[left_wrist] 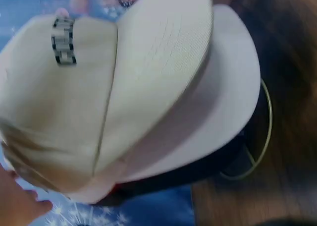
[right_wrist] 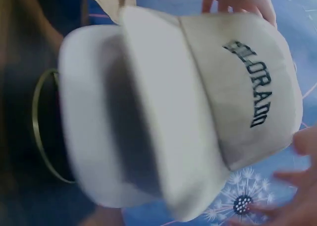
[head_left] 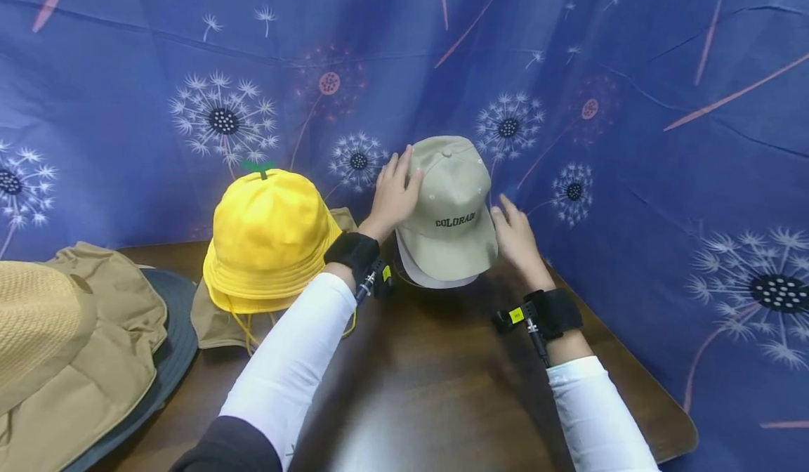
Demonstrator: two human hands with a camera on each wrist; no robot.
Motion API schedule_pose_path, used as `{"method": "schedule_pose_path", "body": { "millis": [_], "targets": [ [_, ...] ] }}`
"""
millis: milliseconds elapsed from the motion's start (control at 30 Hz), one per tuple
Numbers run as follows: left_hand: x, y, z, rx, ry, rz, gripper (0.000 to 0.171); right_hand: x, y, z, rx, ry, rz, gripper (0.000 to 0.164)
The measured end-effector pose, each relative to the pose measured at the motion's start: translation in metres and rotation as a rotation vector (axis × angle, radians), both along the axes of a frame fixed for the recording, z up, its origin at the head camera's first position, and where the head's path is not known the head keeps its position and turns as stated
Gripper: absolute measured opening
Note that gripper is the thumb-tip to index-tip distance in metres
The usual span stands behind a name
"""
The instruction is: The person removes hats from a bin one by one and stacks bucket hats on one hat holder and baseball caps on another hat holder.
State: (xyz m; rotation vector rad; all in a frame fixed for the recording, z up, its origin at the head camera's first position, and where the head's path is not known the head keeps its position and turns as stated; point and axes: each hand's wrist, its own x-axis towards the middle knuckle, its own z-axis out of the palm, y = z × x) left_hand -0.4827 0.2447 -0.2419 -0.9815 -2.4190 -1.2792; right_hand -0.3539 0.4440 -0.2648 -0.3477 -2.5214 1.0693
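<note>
A beige baseball cap (head_left: 451, 187) with COLORADO in dark letters sits at the middle of the head view. Beneath its brim shows the pale brim of a white cap (left_wrist: 235, 82), so the two lie one over the other. My left hand (head_left: 395, 198) rests along the beige cap's left side with its fingers extended. On the other side, my right hand (head_left: 518, 240) has its fingers spread, fingertips right at the cap's edge. Something dark with a thin gold-coloured loop (right_wrist: 37, 117) lies below the white brim.
A yellow bucket hat (head_left: 268, 233) with a green sprout on top stands to the left, over khaki fabric (head_left: 205, 317). Farther left lie a tan hat (head_left: 120, 317) and a dark blue brim (head_left: 180, 310). The brown table (head_left: 417, 388) meets a blue dandelion-print curtain (head_left: 404, 50).
</note>
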Motion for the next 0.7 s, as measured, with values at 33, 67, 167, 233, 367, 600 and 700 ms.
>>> {"method": "schedule_pose_path", "body": {
  "millis": [33, 67, 167, 233, 367, 600, 700],
  "targets": [
    [-0.004, 0.0, 0.0, -0.005, 0.002, -0.01, 0.054, -0.007, 0.002, 0.007, 0.004, 0.063, 0.028, 0.058],
    [-0.007, 0.0, -0.001, -0.005, 0.001, -0.02, 0.053, -0.015, 0.005, 0.013, -0.003, 0.113, 0.063, 0.055],
    [-0.015, 0.0, -0.001, 0.011, -0.013, -0.063, 0.052, -0.039, 0.01, 0.031, -0.026, 0.203, 0.192, 0.05],
    [-0.019, 0.001, -0.001, 0.024, -0.034, -0.1, 0.052, -0.053, 0.012, 0.04, -0.029, 0.203, 0.268, 0.049],
    [-0.026, 0.001, 0.0, 0.014, -0.092, -0.136, 0.054, -0.074, 0.011, 0.049, -0.007, 0.126, 0.335, 0.049],
    [-0.038, 0.005, -0.001, -0.037, -0.106, -0.106, 0.055, -0.083, 0.013, 0.055, 0.118, -0.024, 0.263, 0.049],
    [-0.042, 0.006, -0.001, -0.036, -0.117, -0.1, 0.056, -0.087, 0.015, 0.057, 0.123, -0.044, 0.261, 0.05]
  ]
}}
